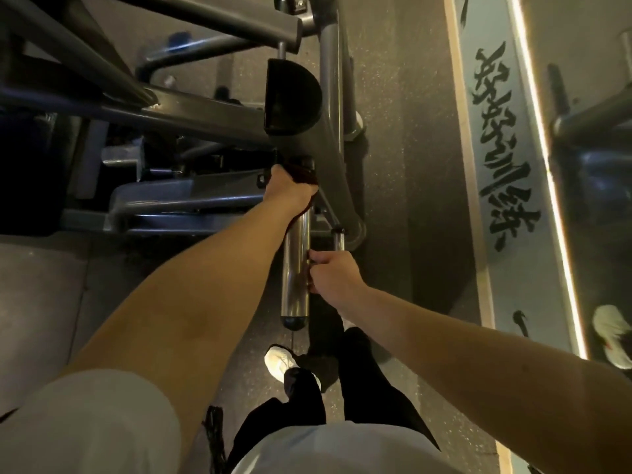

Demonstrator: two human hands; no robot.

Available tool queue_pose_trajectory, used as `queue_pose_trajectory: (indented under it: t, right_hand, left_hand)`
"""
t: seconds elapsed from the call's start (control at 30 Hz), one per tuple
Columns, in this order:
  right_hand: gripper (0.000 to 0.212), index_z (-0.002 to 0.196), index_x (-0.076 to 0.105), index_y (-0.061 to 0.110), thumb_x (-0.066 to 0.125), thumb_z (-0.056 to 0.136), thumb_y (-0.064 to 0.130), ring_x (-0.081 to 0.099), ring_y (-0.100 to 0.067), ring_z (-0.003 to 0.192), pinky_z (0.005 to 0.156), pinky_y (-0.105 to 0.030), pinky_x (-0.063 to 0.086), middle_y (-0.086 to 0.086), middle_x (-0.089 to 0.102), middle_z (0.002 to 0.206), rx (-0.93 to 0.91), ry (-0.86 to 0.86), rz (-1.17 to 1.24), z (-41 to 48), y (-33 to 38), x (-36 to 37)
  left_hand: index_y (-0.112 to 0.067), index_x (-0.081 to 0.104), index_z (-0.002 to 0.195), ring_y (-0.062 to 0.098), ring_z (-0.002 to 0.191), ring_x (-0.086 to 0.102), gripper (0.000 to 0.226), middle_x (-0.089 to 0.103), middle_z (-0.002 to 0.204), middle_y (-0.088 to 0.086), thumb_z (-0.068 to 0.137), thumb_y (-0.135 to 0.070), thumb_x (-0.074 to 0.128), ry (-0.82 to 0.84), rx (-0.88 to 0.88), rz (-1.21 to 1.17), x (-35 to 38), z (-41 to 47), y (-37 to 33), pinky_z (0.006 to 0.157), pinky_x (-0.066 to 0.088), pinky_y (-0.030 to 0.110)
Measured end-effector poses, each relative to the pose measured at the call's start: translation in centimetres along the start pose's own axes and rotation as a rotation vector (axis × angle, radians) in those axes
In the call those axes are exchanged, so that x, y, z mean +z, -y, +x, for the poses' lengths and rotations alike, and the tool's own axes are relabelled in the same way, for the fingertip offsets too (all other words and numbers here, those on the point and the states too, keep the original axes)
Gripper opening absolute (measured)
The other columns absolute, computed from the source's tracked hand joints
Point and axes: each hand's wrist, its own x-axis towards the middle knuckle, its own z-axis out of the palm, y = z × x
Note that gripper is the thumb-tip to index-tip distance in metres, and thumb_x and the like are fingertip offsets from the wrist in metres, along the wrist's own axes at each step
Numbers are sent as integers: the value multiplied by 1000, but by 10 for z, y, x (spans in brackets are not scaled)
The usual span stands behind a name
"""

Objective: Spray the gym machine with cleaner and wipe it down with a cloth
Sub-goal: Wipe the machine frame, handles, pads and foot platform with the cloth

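Observation:
A grey steel gym machine (328,138) fills the upper half of the view, with a black half-round pad (290,97) on it. A chrome bar (295,268) juts out from the frame toward me. My left hand (290,191) grips a dark red cloth (301,172) against the base of the chrome bar, where it meets the frame. My right hand (333,280) is curled against the right side of the same bar, lower down. What its fingers hold is hidden. No spray bottle is in view.
A thin chrome peg (339,239) stands just right of the bar. Dark speckled rubber floor (410,165) lies around the machine. A mirror wall panel with black brush lettering (502,148) runs along the right. My white shoe (278,362) is below the bar.

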Motion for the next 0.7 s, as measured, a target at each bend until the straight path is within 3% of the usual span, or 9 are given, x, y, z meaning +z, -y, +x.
queue_pose_trajectory:
  t: [0.1,0.2,0.3,0.43,0.57,0.7]
  right_hand:
    - [31,107,73,35,62,97,8,72,-20,99,91,-46,61,2,73,103,34,21,43,-4,4,-3]
    - [35,88,69,28,55,99,-1,71,-27,102,96,-50,58,-7,73,101,62,40,167,-18,5,-10]
    - [31,93,66,23,51,101,-4,71,-31,104,98,-50,57,-14,73,107,30,45,292,-31,4,-14]
    - [26,113,71,11,65,93,-6,74,-32,96,82,-47,64,-14,73,107,-25,-77,131,-44,6,-7]
    - [27,108,77,11,67,88,-4,72,-27,95,81,-44,65,-9,73,105,-126,-96,-97,-62,14,7]
    - [25,90,73,19,63,90,-4,69,-24,93,88,-48,62,-5,70,97,-214,-129,-90,-81,25,26]
  left_hand:
    - [-22,35,145,28,121,57,70,56,129,4,90,-29,77,40,14,20,-5,-16,16,99,48,42]
    - [-22,39,138,18,98,59,63,56,111,-2,89,-24,78,99,-25,-15,-12,-46,45,84,50,36]
    - [-27,43,133,22,102,62,60,58,109,-1,86,-23,80,168,-101,-68,-13,-77,80,92,54,44]
    - [-37,58,127,18,104,70,73,71,113,-3,61,-39,92,244,-125,-63,0,-76,141,93,58,49]
    - [-25,67,106,18,102,65,30,69,104,-1,81,-26,85,241,-101,32,-37,-126,126,101,52,43]
    - [-14,61,112,23,103,64,30,66,112,8,90,-27,78,174,-80,17,-86,-139,122,96,54,40]
